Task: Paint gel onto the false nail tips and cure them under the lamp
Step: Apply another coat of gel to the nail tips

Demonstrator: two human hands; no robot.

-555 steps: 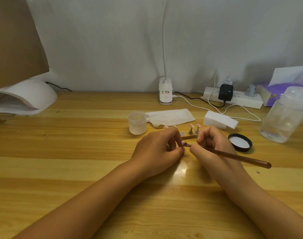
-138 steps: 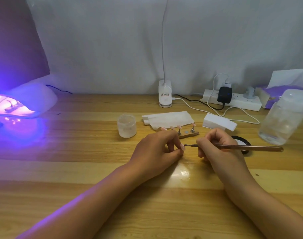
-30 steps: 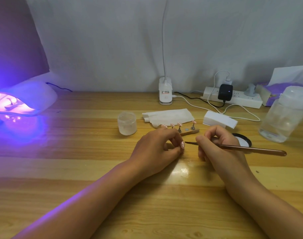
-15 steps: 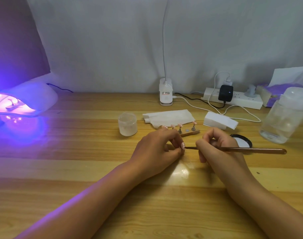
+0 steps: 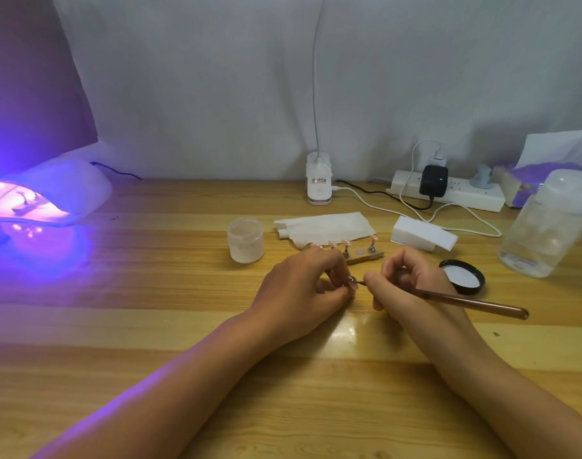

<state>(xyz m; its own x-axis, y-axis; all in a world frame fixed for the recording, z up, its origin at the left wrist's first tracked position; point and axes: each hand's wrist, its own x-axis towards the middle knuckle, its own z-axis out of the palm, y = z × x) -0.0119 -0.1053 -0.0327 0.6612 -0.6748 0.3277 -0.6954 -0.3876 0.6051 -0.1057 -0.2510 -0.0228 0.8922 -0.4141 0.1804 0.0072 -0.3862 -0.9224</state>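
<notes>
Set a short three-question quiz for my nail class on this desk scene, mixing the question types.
1. True or false: the white domed curing lamp at the far left glows purple.
2. The right hand grips: A) a slim brown brush, B) scissors, C) tweezers?
3. Fill in: the small pink false nail tip being painted is pinched in the ____ hand.
Key: 1 true; 2 A; 3 left hand.
</notes>
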